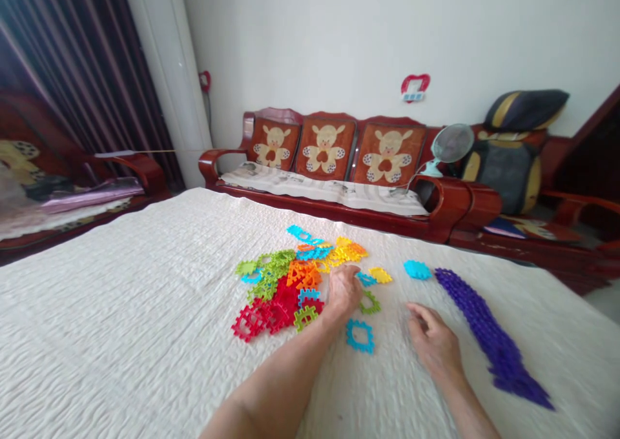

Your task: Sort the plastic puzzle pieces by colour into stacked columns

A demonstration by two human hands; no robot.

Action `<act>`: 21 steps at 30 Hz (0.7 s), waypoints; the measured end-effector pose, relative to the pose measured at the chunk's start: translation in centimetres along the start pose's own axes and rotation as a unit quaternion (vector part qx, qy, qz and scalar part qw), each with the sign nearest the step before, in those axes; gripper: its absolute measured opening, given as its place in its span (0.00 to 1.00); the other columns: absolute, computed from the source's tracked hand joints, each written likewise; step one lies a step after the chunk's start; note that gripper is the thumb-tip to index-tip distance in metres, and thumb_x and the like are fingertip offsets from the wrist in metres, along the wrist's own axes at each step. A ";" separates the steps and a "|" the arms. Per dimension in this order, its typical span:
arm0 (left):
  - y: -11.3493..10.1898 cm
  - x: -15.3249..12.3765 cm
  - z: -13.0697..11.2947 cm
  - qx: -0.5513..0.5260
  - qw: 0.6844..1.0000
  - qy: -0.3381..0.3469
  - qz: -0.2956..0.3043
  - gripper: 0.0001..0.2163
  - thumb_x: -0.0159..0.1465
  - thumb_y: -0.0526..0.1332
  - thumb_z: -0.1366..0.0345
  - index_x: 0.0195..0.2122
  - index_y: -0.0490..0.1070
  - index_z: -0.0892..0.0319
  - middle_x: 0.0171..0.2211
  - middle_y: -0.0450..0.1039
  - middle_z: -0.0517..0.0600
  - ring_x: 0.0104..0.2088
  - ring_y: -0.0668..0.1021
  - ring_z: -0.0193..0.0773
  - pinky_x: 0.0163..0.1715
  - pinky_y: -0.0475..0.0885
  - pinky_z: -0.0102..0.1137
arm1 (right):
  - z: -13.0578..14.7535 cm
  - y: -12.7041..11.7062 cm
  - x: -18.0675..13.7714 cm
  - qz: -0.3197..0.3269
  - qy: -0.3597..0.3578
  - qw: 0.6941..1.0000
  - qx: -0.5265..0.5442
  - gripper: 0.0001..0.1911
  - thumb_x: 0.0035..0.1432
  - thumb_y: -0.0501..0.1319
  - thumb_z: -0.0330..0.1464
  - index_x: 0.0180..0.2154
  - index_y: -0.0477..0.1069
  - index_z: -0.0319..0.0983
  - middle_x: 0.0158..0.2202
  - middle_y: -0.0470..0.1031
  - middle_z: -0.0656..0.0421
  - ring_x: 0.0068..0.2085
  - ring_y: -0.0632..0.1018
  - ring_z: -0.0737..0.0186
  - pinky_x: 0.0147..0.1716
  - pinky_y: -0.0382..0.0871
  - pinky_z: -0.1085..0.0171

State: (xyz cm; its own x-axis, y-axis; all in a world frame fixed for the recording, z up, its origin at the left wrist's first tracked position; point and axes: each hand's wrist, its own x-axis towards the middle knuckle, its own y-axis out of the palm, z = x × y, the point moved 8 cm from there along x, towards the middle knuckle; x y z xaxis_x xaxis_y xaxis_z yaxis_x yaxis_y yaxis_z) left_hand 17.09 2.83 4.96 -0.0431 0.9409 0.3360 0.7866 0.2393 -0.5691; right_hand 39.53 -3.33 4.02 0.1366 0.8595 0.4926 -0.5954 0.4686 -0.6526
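My left hand (345, 288) reaches into a pile of plastic interlocking building pieces with notched edges, its fingers curled; whatever they hold is hidden. Beside its fingertips lies a blue piece (367, 279), and a yellow piece (380, 275) is just beyond. Red pieces (283, 306), orange pieces (303, 274) and green pieces (276, 262) overlap to its left. Nearer me lie a blue square frame (360, 336) and a green frame (370, 302). My right hand (434, 342) hovers over or rests on the cover, fingers loosely bent and apart, holding nothing visible.
A stack of blue pieces (417, 270) sits beyond my right hand. Right of it runs a long row of overlapping purple pieces (484, 329). Everything lies on a white quilted cover (145, 310). Behind stand a wooden sofa (310, 201) and a small fan (453, 143).
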 end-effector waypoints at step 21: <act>-11.2 10.7 7.1 0.089 0.972 -0.189 -0.109 0.21 0.58 0.54 0.75 0.53 0.72 0.62 0.55 0.71 0.58 0.55 0.73 0.43 0.55 0.66 0.32 | 0.4 0.5 0.1 0.005 -0.017 1.000 -0.001 0.18 0.50 0.50 0.40 0.35 0.75 0.42 0.37 0.80 0.54 0.37 0.80 0.55 0.43 0.73 0.58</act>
State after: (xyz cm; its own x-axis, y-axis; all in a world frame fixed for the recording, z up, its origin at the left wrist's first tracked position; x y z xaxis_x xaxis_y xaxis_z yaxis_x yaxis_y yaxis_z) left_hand 3.45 11.92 9.60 -0.4465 0.8761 0.1819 0.6164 0.4485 -0.6472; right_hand 38.94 -3.13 3.96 0.1037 0.8567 0.5052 -0.5945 0.4606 -0.6591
